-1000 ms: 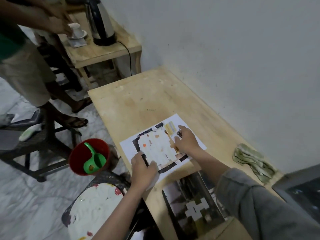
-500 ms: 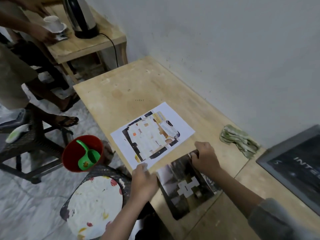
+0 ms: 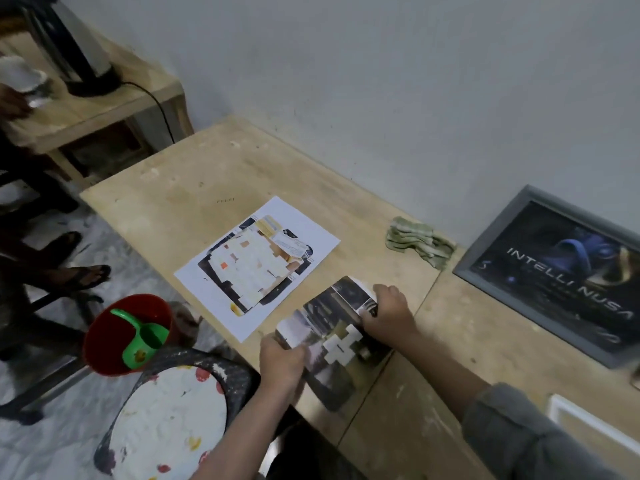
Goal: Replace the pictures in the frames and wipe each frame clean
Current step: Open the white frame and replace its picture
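Task early, by look of it: grey frame (image 3: pixel 540 271) at right edge holds poster, cloth (image 3: pixel 419 241) unused near wall. White print (image 3: pixel 256 268) flat mid-bench (image 3: pixel 194 188). My left hand (image 3: pixel 281 363) and right hand (image 3: pixel 388 311) pinch dark picture (image 3: pixel 337 344) at opposite edges, lower centre, forearms reaching in from bottom.

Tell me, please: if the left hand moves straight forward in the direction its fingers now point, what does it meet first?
Probably the white printed sheet. The left hand grips the near corner of the dark picture, pointing away and slightly left; beyond that picture's edge the sheet lies next on the table. Depth is uncertain.
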Tool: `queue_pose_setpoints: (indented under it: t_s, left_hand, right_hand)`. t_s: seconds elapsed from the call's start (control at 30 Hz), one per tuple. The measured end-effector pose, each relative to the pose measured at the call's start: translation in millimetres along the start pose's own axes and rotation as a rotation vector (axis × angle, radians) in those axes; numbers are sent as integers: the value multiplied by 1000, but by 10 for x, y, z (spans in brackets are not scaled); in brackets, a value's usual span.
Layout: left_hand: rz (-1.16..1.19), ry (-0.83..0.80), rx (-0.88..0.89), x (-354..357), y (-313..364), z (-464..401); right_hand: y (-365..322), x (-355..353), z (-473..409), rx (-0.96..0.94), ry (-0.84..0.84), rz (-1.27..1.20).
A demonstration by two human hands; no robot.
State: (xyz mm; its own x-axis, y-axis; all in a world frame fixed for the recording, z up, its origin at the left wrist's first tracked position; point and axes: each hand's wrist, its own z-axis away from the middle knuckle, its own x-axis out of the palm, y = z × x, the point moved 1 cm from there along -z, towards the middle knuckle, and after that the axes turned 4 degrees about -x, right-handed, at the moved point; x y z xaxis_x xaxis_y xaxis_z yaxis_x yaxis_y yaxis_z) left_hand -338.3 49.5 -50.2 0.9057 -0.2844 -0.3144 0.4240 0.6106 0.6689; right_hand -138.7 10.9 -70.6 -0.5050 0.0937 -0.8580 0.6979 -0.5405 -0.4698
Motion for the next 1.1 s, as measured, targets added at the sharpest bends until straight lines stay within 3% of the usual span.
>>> queue_pose_setpoints:
  t_s: [0.23, 0.47, 0.8, 0.9, 0.97, 1.1]
  left_hand:
    - [18, -15, 48, 45, 79, -56]
    - [51, -79, 269, 458, 370, 159]
    - [-429, -560, 663, 1928, 67, 1104]
    - [-508, -702, 810, 2363, -127, 1371]
    - [-614, -714, 871, 2674, -377, 1495]
    - [-774, -757, 994, 2988, -597, 1759]
  right_hand:
    - [88, -214, 73, 206, 126, -470]
    - [576, -708, 615, 369, 434, -658]
    - [1757, -1176, 2226, 596, 747, -584]
    - [2027, -1270, 2619, 601, 742, -519]
    - [2261, -1310, 2846, 610, 700, -472]
    - [2722, -1126, 3080, 671, 499, -396]
